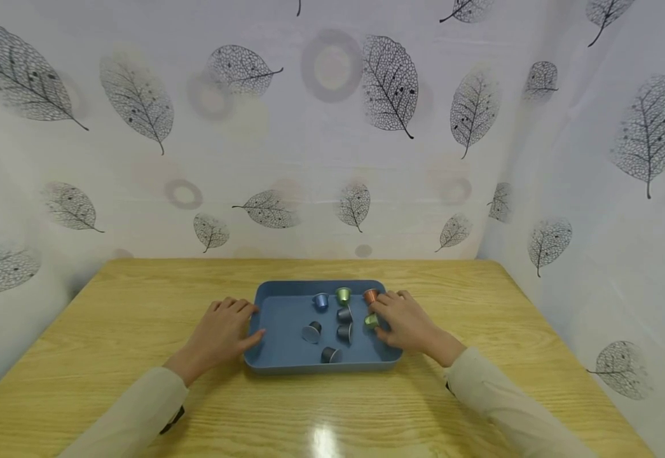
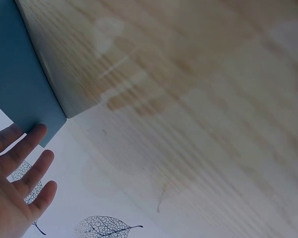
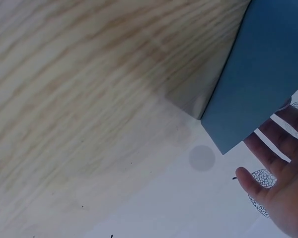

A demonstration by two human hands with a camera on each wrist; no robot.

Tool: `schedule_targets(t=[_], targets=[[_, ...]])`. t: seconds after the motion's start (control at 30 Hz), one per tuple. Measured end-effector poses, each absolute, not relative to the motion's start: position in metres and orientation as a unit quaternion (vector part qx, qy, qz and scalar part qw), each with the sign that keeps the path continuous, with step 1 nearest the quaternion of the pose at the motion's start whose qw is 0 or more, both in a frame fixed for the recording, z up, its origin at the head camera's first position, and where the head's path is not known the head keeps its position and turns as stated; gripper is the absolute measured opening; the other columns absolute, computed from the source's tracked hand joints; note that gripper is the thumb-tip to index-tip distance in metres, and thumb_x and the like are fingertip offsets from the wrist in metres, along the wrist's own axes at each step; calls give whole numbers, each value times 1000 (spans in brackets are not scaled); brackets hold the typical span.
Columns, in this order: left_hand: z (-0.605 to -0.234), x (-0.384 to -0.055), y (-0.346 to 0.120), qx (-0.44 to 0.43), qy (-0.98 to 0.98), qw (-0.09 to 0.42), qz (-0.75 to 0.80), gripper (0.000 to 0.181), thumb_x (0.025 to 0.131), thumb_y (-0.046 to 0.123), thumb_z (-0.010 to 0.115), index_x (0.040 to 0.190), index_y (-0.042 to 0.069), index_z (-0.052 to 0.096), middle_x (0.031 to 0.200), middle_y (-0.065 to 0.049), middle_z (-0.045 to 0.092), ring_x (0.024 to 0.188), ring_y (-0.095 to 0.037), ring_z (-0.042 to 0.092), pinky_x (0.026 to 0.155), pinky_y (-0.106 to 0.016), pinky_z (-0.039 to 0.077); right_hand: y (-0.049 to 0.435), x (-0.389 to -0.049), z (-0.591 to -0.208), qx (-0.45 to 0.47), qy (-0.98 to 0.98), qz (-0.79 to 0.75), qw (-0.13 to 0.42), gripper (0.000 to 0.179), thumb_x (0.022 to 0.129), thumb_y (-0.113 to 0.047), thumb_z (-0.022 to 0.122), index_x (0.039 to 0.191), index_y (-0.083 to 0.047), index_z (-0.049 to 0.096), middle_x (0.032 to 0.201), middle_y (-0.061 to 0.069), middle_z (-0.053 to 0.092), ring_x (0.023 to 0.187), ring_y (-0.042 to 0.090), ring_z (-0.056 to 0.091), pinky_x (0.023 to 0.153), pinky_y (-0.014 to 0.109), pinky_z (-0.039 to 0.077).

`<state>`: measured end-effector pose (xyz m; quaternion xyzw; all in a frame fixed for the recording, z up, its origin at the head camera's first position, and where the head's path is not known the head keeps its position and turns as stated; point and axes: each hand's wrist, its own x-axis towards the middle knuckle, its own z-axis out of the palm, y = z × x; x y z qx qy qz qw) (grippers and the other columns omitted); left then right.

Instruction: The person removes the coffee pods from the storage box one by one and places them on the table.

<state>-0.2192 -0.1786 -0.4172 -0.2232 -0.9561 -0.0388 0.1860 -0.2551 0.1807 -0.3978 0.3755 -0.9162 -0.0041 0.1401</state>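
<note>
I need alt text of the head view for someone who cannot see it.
A person's left hand and right hand are at opposite ends of a blue tray, the right near a green capsule. Eight capsules are inside: one blue, two green, one orange, four dark grey. It sits on a wooden table before a leaf-patterned backdrop.

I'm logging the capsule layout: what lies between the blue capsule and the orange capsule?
In the head view, a green capsule lies between the blue capsule and the orange capsule, inside the tray.

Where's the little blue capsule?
In the head view, the blue capsule lies inside the tray, near its far wall, just left of a green capsule.
</note>
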Motion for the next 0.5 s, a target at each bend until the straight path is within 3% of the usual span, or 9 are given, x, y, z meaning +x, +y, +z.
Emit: schedule_targets(t=[0.5], targets=[[-418, -220, -179, -222, -956, 186, -40, 43, 79, 45, 64, 104, 11, 64, 106, -6, 63, 96, -26, 56, 83, -47, 44, 189, -260, -383, 373, -911, -11, 176, 33, 73, -28, 71, 101, -13, 63, 100, 4, 63, 94, 24, 57, 85, 48, 44]])
